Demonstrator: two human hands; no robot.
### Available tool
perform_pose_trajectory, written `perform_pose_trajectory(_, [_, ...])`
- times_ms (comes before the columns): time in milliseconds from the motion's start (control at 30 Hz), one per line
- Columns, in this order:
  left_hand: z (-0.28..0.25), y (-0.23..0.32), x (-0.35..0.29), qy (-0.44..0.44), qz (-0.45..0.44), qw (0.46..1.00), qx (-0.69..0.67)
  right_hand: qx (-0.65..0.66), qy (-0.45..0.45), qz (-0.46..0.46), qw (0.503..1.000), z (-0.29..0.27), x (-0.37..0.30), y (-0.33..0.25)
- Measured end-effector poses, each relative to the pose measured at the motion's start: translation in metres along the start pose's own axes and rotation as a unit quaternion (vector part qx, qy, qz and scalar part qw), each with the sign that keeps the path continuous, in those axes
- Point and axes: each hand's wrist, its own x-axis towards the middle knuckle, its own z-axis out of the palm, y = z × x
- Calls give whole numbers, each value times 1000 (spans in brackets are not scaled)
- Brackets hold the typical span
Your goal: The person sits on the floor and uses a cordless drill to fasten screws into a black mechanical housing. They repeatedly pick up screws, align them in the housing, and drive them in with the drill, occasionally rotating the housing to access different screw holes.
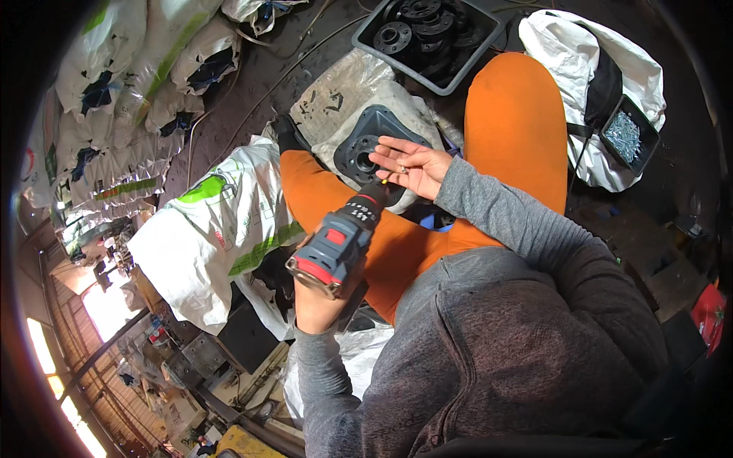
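Observation:
My left hand (319, 305) is wrapped round the grip of a grey and red cordless drill (336, 243). Its chuck points up and away, and the yellowish tip of its bit (384, 182) ends just below my other hand. My right hand (420, 169) is turned palm up with its fingers stretched out. Against those fingers, by the thumb, sits a small shiny screw (402, 169), too small to make out fully. Beneath both hands, a round black flange (356, 158) with holes rests on a dark grey, squarish plastic part (378, 122), partly hidden by the right hand.
A grey crate (450, 85) of black flanges stands ahead. To the right, a black tray of screws (624, 139) rests against a white sack (561, 46). Filled white sacks (122, 46) are piled at far left; another (206, 229) lies beside my orange-clad leg. Hoses cross the floor.

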Motion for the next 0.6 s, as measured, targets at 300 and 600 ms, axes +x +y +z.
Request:
perform_pose_trajectory(300, [12, 3, 13, 11, 52, 997, 47, 57, 68, -46, 995, 16, 8, 7])
perform_pose_trajectory(600, [29, 5, 9, -34, 27, 977, 210, 18, 194, -54, 979, 1, 8, 20])
